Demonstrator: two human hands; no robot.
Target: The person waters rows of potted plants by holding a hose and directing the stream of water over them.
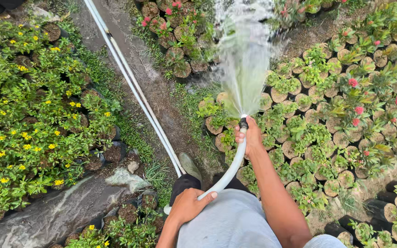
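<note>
Rows of potted seedlings point(309, 138) in dark bags crowd a nursery plot, with yellow-flowered shrubs point(24, 115) across a muddy path point(157, 92) where two white pipes point(134, 87) run. A pale hose point(229, 170) curves up from the person's lap. The right hand point(250, 138) clamps its tip, thumb over the nozzle, fanning out a spray point(244, 59). The left hand point(189, 204) wraps the hose lower down. It looks bendy, wet and likely slick, springy under pressure; best held near the tip, as here.
</note>
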